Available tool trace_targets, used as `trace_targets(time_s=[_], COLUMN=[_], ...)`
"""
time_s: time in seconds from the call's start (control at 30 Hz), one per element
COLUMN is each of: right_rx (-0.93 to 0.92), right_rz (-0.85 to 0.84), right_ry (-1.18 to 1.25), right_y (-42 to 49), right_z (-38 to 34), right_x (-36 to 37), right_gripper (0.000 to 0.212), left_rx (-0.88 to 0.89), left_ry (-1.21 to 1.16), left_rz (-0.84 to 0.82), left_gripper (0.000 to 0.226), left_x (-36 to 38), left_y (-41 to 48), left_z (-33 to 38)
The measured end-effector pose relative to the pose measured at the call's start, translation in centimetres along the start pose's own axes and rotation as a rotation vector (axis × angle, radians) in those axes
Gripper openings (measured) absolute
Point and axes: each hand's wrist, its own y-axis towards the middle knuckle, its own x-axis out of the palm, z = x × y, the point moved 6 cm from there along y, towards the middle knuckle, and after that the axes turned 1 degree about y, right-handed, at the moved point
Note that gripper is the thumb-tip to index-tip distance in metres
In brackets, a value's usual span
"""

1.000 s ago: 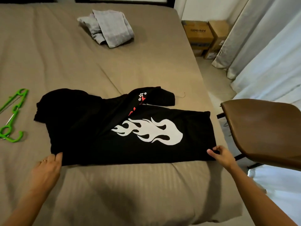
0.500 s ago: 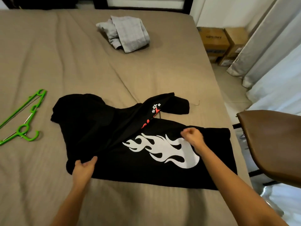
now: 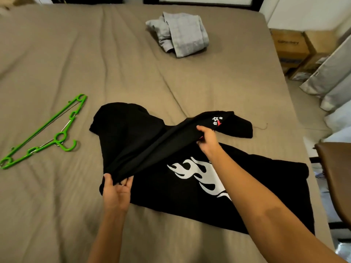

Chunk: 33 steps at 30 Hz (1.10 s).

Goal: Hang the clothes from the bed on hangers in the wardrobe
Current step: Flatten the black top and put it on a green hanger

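My left hand (image 3: 115,188) and right hand (image 3: 208,139) each grasp one end of a raised fold of the black flame-print garment (image 3: 133,133), which lies toward the near right edge of the bed (image 3: 76,54). Green hangers (image 3: 43,131) lie by the left edge and folded grey clothes (image 3: 182,33) near the far edge.

Matt black cloth shirt (image 3: 133,141), glossy green plastic hangers (image 3: 45,131), matt ribbed taupe bedsheet (image 3: 95,54)

Pretty clearly a home bedroom: big bed (image 3: 76,54) with a taupe sheet filling the frame, curtains (image 3: 330,80) and cardboard boxes (image 3: 292,46) at upper right.
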Motion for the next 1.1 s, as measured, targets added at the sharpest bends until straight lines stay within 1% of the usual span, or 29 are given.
trace_targets(time_s=[0.03, 0.07, 0.1, 0.13, 0.17, 0.23, 0.27, 0.3, 0.33, 0.37, 0.4, 0.43, 0.5, 0.53, 0.57, 0.6, 0.63, 0.67, 0.73, 0.77, 0.8, 0.83, 0.9, 0.93, 0.97, 1.0, 1.03, 1.07, 1.1], right_rx=[0.016, 0.037, 0.061, 0.078, 0.093, 0.028, -0.068, -0.175, -0.297, -0.394, -0.433, -0.396, -0.221, -0.167, -0.158, -0.19, -0.25, -0.311, -0.381, -0.383, -0.37, -0.35, -0.291, -0.256, -0.211, -0.156, -0.098, -0.056, -0.029], right_rz=[-0.121, -0.189, -0.199, -0.125, 0.013, 0.391, 0.564, 0.692, 0.788, 0.842, 0.842, 0.788, 0.664, 0.617, 0.58, 0.547, 0.502, 0.459, 0.381, 0.35, 0.315, 0.263, 0.195, 0.186, 0.189, 0.206, 0.208, 0.217, 0.235], right_ry=[0.16, 0.255, 0.295, 0.256, 0.144, -0.179, -0.329, -0.462, -0.608, -0.762, -0.904, -1.03, -1.2, -1.252, -1.276, -1.251, -1.156, -0.972, -0.365, -0.059, 0.164, 0.317, 0.484, 0.537, 0.57, 0.559, 0.53, 0.477, 0.423], right_y=[-0.8, -1.7, -2.4, -3.1, -3.8, -4.7, -5.1, -5.7, -6.4, -7.0, -7.2, -6.8, -5.1, -4.1, -3.5, -3.2, -3.1, -3.2, -4.2, -5.1, -6.0, -7.0, -9.1, -10.1, -11.2, -11.9, -12.2, -12.3, -12.1], right_z=[-0.3, -0.3, 0.2, 0.8, 1.5, 2.0, 1.5, 0.5, -0.7, -1.8, -2.5, -2.7, -2.2, -1.9, -2.0, -2.5, -3.1, -3.8, -5.2, -5.6, -5.7, -5.5, -4.3, -3.6, -2.8, -1.9, -1.3, -1.0, -1.0], right_x=[-0.4, -1.6, -3.4, -5.5, -7.9, -12.7, -14.0, -14.3, -13.7, -12.5, -11.1, -9.7, -8.5, -8.5, -8.6, -8.8, -9.2, -9.8, -12.0, -13.6, -15.4, -17.2, -21.1, -23.1, -24.9, -26.5, -27.6, -28.5, -29.1], right_gripper=[0.041, 0.033, 0.025, 0.02, 0.018, 0.012, 0.023, 0.039, 0.053, 0.061, 0.067, 0.073, 0.079, 0.073, 0.062, 0.049, 0.037, 0.028, 0.014, 0.012, 0.016, 0.019, 0.023, 0.027, 0.032, 0.039, 0.046, 0.051, 0.052], left_rx=[-0.005, -0.025, -0.054, -0.075, -0.091, -0.102, -0.105, -0.106, -0.101, -0.096, -0.094, -0.095, -0.105, -0.109, -0.118, -0.124, -0.129, -0.121, -0.103, -0.077, -0.069, -0.075, -0.06, -0.054, -0.04, -0.075, -0.1, -0.121, -0.154], left_ry=[-0.011, -0.02, -0.02, -0.003, 0.036, 0.185, 0.264, 0.33, 0.378, 0.412, 0.437, 0.462, 0.474, 0.476, 0.478, 0.491, 0.466, 0.425, 0.33, 0.302, 0.268, 0.246, 0.207, 0.154, 0.119, 0.125, 0.168, 0.205, 0.263], left_rz=[-0.019, -0.04, -0.052, -0.047, -0.025, 0.052, 0.094, 0.122, 0.134, 0.144, 0.154, 0.166, 0.159, 0.154, 0.15, 0.151, 0.147, 0.119, 0.041, -0.013, -0.055, -0.089, -0.125, -0.132, -0.097, -0.044, 0.028, 0.087, 0.12], left_gripper=[0.03, 0.029, 0.027, 0.021, 0.017, 0.02, 0.024, 0.026, 0.028, 0.03, 0.032, 0.033, 0.033, 0.033, 0.032, 0.031, 0.03, 0.032, 0.056, 0.057, 0.046, 0.042, 0.034, 0.038, 0.056, 0.069, 0.066, 0.051, 0.046], left_x=[0.0, 0.0, 0.0, -0.2, -0.5, -1.8, -2.6, -3.1, -3.6, -4.2, -4.6, -4.9, -4.8, -4.8, -4.7, -4.6, -4.6, -4.2, -3.2, -2.3, -1.1, -0.1, 0.9, 1.1, 0.5, 0.3, 0.1, -0.3, -0.5], left_y=[-0.3, -0.5, -0.8, -0.8, -0.9, -0.7, -0.4, -0.3, -0.1, 0.4, 0.9, 1.1, 1.1, 1.1, 1.0, 0.8, 0.8, 0.7, 0.4, -0.2, -1.1, -2.1, -2.9, -2.9, -2.3, -2.4, -2.7, -2.9, -3.4], left_z=[0.0, -0.2, -0.6, -1.1, -1.5, -2.4, -2.8, -2.9, -3.1, -3.2, -3.3, -3.5, -3.8, -3.9, -4.1, -4.1, -4.0, -3.9, -3.6, -3.4, -3.4, -3.5, -4.0, -4.3, -4.5, -5.0, -5.7, -6.4, -7.4])
